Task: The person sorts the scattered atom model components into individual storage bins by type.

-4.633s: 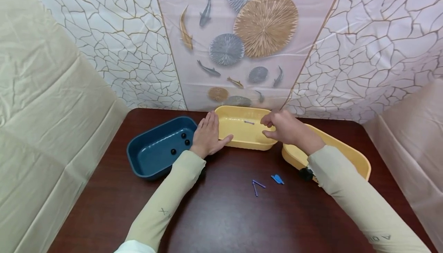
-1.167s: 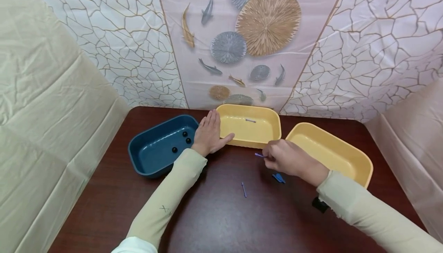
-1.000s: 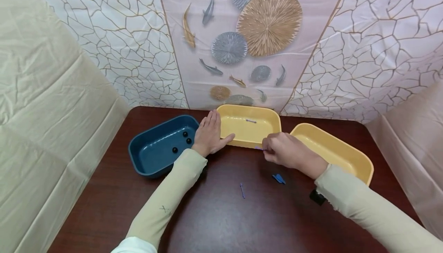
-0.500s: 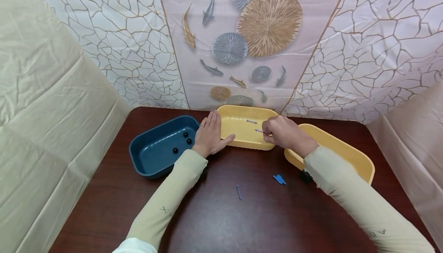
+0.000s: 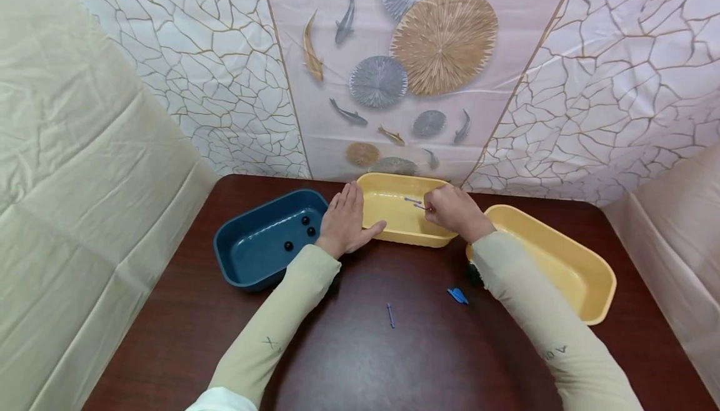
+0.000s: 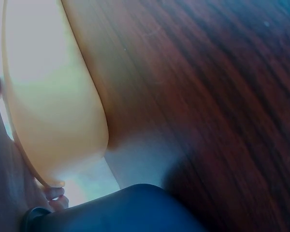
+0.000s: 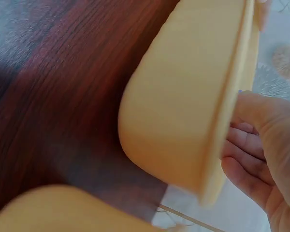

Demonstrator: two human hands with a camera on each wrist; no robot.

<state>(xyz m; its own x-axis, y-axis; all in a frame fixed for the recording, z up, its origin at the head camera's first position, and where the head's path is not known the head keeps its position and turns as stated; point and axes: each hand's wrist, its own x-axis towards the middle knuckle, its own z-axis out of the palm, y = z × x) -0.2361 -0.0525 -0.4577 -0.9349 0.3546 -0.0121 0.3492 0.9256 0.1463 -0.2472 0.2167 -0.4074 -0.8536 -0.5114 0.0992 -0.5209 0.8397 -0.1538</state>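
In the head view my right hand pinches a thin purple stick with knobbed ends inside the middle yellow tray. A second, similar purple stick lies on the tray floor close by. My left hand rests along the tray's left end, fingers straight and thumb spread over the front rim. One more purple stick lies on the dark table, left of some small flat blue pieces. The right wrist view shows my right hand reaching over the rim, its fingertips partly hidden by the tray wall.
On the left a dark blue tray holds three small black balls. Another yellow tray stands at the right, partly behind my right sleeve. Patterned cloth hangs close behind the trays.
My right hand has taken a purple stick from the table and carried it up over the rim into the middle tray. The stick still on the table has shifted left. My left hand stays put.
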